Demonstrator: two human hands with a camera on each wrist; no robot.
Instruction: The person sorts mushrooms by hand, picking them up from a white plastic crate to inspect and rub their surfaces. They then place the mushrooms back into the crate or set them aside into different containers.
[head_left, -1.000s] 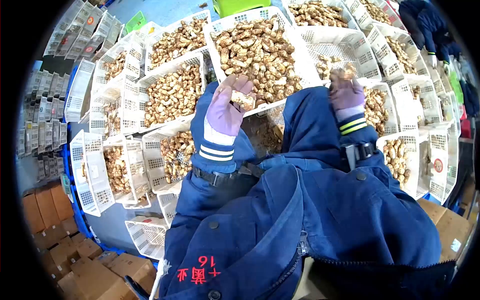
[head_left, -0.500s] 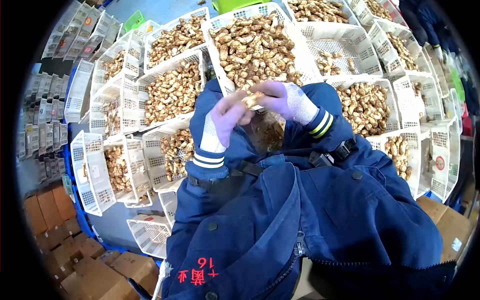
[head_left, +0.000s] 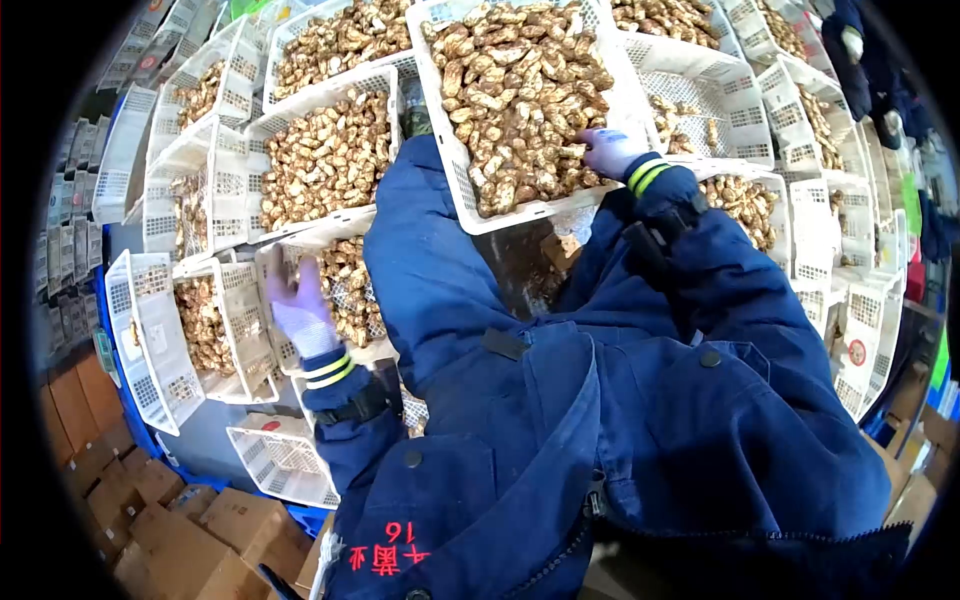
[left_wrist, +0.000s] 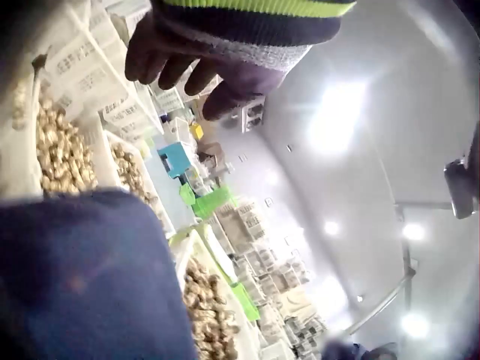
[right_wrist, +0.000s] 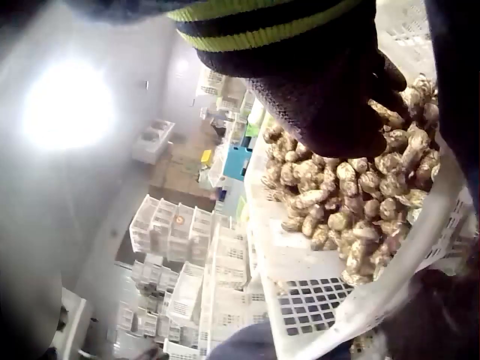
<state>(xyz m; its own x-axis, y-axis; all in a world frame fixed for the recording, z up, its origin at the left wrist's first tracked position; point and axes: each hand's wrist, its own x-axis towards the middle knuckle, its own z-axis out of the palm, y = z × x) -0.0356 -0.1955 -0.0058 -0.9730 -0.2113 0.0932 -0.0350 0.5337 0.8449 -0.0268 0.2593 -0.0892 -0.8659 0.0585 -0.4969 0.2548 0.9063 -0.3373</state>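
Note:
My gloved right hand reaches into the pile of stubby brown-and-white mushrooms in the large white crate before my knees. In the right wrist view its dark fingers are down among the mushrooms, one lying right at the fingertips; I cannot tell whether it is gripped. My left hand, in a purple-and-white glove, hovers over the crate by my left leg, which contains more mushrooms. Its fingers are spread and nothing lies between them in the left wrist view.
White crates with mushrooms surround me on both sides, one at the left. At the upper right a crate holds only a few mushrooms. Cardboard boxes stack at the lower left. Another person's dark sleeve shows at the far right.
Both hands met around a mushroom half a second ago. Since then the left has swung left over the side crate without it, and the right has moved right and forward onto the pile.

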